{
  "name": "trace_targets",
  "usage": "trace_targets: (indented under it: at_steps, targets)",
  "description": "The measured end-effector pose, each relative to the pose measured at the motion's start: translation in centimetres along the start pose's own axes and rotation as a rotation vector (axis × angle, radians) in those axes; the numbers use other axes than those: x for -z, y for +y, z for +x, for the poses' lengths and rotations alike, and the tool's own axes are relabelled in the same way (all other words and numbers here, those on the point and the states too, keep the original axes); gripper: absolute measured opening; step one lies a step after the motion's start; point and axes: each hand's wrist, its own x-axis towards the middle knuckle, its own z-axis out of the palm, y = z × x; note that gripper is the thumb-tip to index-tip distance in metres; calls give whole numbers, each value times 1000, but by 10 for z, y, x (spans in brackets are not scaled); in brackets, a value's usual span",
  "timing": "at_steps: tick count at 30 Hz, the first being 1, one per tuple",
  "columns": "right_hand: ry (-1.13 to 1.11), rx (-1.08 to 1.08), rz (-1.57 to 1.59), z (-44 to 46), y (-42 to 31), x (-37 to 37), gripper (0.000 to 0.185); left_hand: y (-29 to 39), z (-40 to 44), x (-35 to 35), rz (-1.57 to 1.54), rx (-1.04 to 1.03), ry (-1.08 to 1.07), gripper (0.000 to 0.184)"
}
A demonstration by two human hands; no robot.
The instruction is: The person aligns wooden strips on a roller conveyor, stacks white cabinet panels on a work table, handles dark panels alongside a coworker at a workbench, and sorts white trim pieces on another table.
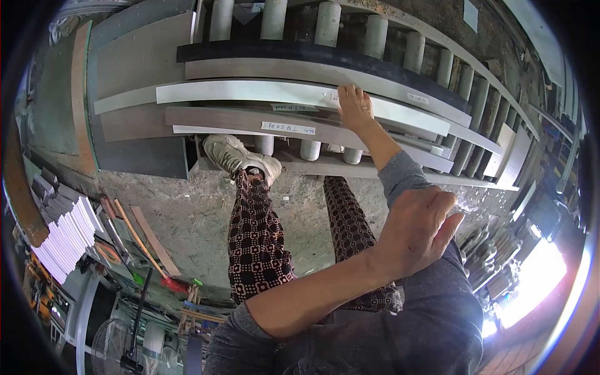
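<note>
My right hand (356,111) reaches over a long white strip (244,91); its fingers are slightly spread and rest on the strip beside a small label (330,97). Nothing shows gripped in it. My left hand (415,231) is raised nearer my body, in front of my right sleeve (403,175). Its fingers are curled, the thumb is at the right, and whatever they hold, if anything, is hidden. Around the white strip lie a taupe strip (250,69), a black strip (262,50) and a brownish strip (219,119) with a handwritten label (289,127).
Metal rollers (327,25) in a curved-looking frame carry the strips. Grey panels (140,56) lie at the left end. My shoes (228,153) stand by the roller frame. Stacked white profiles (69,240) and a fan (112,347) are at the lower left.
</note>
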Motion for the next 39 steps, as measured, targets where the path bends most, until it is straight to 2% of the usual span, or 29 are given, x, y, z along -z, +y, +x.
trace_targets:
  at_steps: [3, 6, 9, 12, 16, 19, 22, 23, 29, 32, 39]
  targets:
    - [-47, 12, 26, -4, -5, 5, 44, 3, 0, 2, -33, 37, -11, 20]
    - [97, 21, -12, -3, -6, -1, 45, 1, 0, 4, -35, 19, 25, 20]
    - [117, -10, 3, 6, -6, -7, 47, 0, -2, 7, -14, 3, 60, 20]
    - [132, -41, 243, 13, -8, 6, 47, -1, -3, 6, -9, -5, 96, 22]
    - [328, -58, 199, 48, 8, 22, 50, 1, -1, 12, -3, 9, 100, 21]
    - [156, -181, 97, 77, 22, 33, 57, 1, 5, 19, -4, 12, 130, 21]
    - [23, -169, 19, 87, 30, 35, 54, 2, 10, 25, -3, -22, 202, 21]
    - [-93, -195, 58, 92, 32, 36, 58, 2, 10, 27, -3, -39, 230, 21]
    - [-112, -232, 70, 87, 21, 51, 62, 1, 8, 32, 24, 16, 186, 21]
    - [-35, -242, 40, 91, 26, 38, 52, 1, 8, 30, 1, 16, 188, 21]
    - [-118, -195, -23, 92, 21, 43, 51, 1, 10, 32, 38, -25, 211, 20]
